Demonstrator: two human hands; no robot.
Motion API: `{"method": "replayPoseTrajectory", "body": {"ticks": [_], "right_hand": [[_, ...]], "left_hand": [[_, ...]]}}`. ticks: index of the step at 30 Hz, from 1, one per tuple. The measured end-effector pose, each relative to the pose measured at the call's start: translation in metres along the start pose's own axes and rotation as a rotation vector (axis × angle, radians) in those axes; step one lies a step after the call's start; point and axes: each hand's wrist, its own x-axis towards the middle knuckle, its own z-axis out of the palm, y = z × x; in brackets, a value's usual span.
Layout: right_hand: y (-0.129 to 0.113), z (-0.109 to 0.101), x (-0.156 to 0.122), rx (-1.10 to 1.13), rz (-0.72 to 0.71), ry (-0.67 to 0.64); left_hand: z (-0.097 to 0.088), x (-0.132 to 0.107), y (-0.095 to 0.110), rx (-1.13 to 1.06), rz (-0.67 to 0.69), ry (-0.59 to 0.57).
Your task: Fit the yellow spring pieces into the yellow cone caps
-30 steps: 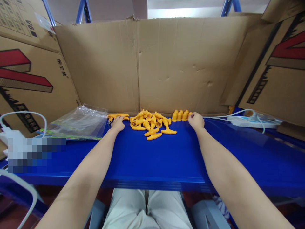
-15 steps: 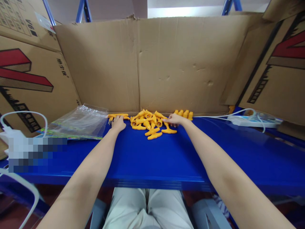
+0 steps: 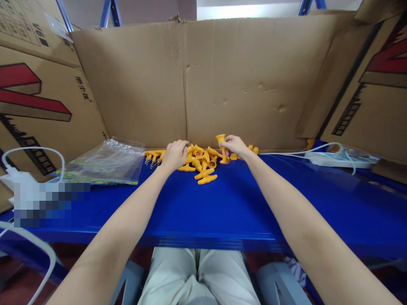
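A heap of orange plastic parts [image 3: 200,163] lies at the back of the blue table [image 3: 222,207], against a cardboard wall. My right hand [image 3: 234,146] pinches one orange T-shaped part [image 3: 221,148] and holds it upright just above the heap's right side. My left hand [image 3: 174,153] is curled over the heap's left side; what its fingers hold, if anything, is hidden. A row of orange parts with small metal chains [image 3: 154,154] lies left of that hand. A few small orange caps [image 3: 252,149] stand behind my right wrist.
A clear plastic bag [image 3: 106,163] lies at the left. A white power strip [image 3: 330,159] with cables sits at the right, a white charger cable [image 3: 32,152] at the far left. Cardboard boxes [image 3: 34,97] wall in the table on three sides.
My right hand went from the caps to the heap and lifted one T-shaped part. My left hand slid right from the chain row onto the heap.
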Motion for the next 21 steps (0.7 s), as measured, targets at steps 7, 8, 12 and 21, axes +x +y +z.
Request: {"method": "replayPoseTrajectory", "body": {"ticks": [7,8,12,21], "right_hand": [[-0.037,0.024,-0.010,0.372,-0.315,-0.095],[-0.040,0.027,-0.012,0.356,-0.350,-0.122],[-0.042,0.032,-0.017,0.208,-0.464,-0.223],[-0.042,0.030,-0.015,0.073,-0.573,-0.205]], "left_hand": [[-0.002,-0.004,0.018,-0.091,0.017,-0.134],[-0.002,-0.004,0.017,-0.083,0.008,-0.139],[0.003,-0.002,0.008,-0.137,-0.013,-0.090],[0.006,0.004,0.000,-0.195,-0.069,-0.049]]}}
